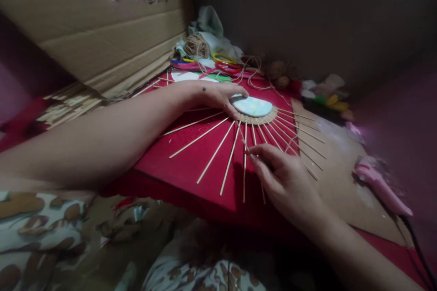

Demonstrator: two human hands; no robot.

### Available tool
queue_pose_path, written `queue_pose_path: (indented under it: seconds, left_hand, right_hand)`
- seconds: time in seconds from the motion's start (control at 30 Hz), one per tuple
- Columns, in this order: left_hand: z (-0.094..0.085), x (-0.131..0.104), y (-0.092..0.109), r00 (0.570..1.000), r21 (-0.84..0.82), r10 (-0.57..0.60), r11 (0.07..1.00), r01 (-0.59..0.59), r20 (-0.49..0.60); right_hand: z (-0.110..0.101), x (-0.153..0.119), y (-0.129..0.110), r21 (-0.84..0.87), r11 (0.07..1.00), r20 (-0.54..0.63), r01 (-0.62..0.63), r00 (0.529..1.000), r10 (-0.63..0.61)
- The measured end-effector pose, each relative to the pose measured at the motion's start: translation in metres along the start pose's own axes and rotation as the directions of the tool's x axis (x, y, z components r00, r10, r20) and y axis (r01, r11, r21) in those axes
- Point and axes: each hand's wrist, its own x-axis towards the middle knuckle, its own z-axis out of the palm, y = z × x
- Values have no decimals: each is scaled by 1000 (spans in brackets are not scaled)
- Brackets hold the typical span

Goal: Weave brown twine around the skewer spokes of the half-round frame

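A light-blue patterned oval pad (254,106) lies on the red surface (191,163), with a band of woven twine (262,120) along its near edge. Thin wooden sticks (215,152) fan outward from that band. My left hand (227,97) rests over the left side of the pad, gripping its edge between thumb and fingers. Lower and to the right, my right hand (278,170) pinches a thin strand of twine (243,135) that runs up to the woven band near my left thumb. The sticks' far left portions are partly hidden by my left arm.
Behind the pad are a twine ball (197,46), cloth, coloured rings (225,59) and loose twine. A brown board (341,163) and a pink glue gun (380,185) with a cable lie at right. Cardboard (102,32) stands at left above bundled sticks (64,107).
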Motion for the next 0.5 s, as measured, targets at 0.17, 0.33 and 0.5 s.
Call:
queue_pose_path:
  seconds: [0.17,0.33,0.5]
  left_hand:
    - [1,2,-5,1000,-18,3,1000,-3,6]
    - [-1,0,-3,1000,-19,15,1000,-15,-5]
    - [-3,-3,2,1000,-24,5,1000,-5,0]
  right_hand:
    - [-2,8,2,157,977,65,-147,988,138]
    - [-9,24,9,385,821,210,-421,906,366]
    - [-20,33,15,343,766,385,-544,825,413]
